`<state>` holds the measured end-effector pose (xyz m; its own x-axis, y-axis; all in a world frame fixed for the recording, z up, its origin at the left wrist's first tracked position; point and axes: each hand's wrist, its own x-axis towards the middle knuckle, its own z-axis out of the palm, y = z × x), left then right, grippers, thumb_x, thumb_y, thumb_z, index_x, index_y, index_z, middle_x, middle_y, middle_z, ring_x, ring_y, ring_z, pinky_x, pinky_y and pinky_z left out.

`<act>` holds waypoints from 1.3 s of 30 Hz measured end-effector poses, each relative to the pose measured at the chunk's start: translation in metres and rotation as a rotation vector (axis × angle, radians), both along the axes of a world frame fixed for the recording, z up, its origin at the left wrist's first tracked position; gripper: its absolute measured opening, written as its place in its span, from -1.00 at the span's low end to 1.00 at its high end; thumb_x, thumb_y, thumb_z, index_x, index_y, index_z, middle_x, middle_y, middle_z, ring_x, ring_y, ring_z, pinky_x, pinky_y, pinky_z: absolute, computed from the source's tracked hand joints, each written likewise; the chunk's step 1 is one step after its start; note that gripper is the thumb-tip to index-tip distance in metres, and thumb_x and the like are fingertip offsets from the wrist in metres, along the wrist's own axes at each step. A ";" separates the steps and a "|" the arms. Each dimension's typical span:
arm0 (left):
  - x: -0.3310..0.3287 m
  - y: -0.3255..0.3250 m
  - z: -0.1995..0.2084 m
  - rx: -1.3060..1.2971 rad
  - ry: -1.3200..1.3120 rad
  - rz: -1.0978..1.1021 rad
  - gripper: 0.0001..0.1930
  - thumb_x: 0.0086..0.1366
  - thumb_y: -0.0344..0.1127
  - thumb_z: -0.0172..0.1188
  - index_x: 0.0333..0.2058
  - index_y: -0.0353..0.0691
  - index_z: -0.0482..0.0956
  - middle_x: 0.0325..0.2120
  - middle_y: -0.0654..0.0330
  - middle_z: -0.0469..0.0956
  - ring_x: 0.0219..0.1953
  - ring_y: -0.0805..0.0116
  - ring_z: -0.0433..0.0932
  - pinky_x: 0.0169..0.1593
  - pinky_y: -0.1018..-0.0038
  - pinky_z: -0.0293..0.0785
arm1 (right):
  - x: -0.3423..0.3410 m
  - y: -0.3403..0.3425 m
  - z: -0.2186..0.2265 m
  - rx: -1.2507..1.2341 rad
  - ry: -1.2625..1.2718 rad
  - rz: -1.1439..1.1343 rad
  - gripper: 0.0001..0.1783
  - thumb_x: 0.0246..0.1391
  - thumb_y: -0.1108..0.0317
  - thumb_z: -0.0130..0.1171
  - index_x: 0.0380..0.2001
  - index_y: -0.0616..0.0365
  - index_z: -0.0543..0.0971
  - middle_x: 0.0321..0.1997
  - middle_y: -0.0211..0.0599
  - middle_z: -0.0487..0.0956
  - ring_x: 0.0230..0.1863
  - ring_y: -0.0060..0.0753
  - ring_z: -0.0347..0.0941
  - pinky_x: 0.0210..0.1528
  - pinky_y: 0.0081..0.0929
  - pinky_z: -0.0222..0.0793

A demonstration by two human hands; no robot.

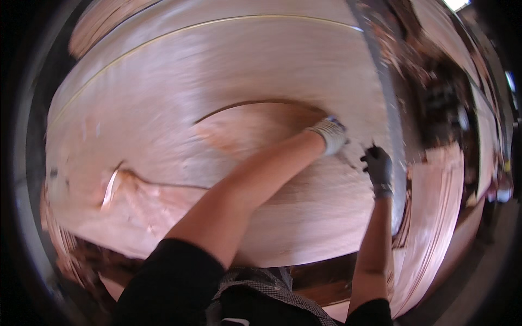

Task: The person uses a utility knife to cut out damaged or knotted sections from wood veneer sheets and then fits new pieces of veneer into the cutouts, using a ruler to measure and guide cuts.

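Observation:
My left arm reaches across to the right over a broad pale wood veneer sheet [288, 217]. In a light glove, my left hand [330, 136] is closed at the corner of a thin veneer piece [255, 122], whose far edge lifts in a curve; the fingertips are partly hidden. Just to the right, my right hand [379, 167], in a dark grey glove, hovers near the broad sheet's right edge. Its fingers are apart, with nothing visible in them. Motion blurs the surface.
Torn veneer with a curled edge [130, 187] lies at the left. A long yellowish strip [244, 18] crosses the far side. To the right stands a stack of veneer sheets [429, 206], with dark clutter and scraps [429, 81] beyond it.

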<state>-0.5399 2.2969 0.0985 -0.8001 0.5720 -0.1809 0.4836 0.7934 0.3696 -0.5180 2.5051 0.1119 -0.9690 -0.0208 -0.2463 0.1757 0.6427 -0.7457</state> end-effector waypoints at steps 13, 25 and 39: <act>0.215 -0.254 -0.026 -0.021 0.455 0.538 -0.63 0.17 -0.20 0.04 -0.07 -0.23 0.46 -0.03 0.03 0.41 0.09 0.10 0.31 0.26 0.15 0.06 | 0.089 -0.216 0.018 -0.403 -0.496 0.363 -0.77 0.07 0.26 0.10 -0.36 0.24 0.51 -0.59 -0.30 0.56 -0.77 -0.62 0.33 -0.79 -0.70 0.13; 0.239 -0.339 -0.046 0.099 0.474 0.865 -0.63 0.17 -0.24 0.03 -0.05 -0.25 0.45 0.01 0.11 0.40 0.09 0.14 0.32 0.29 0.16 -0.04 | 0.101 -0.401 -0.033 -0.411 -0.528 0.343 -0.84 0.04 0.38 0.09 -0.46 0.28 0.51 -0.69 -0.26 0.51 -0.77 -0.47 0.39 -0.78 -0.52 0.22; 0.230 -0.325 -0.033 -0.080 0.418 0.452 -0.62 0.24 -0.15 -0.04 -0.02 -0.15 0.45 0.04 0.04 0.36 0.17 0.04 0.22 0.28 0.08 -0.05 | 0.116 -0.373 -0.025 -0.055 0.000 0.638 -0.81 0.03 0.34 0.11 -0.40 0.27 0.55 -0.57 -0.30 0.56 -0.65 -0.46 0.47 -0.72 -0.52 0.33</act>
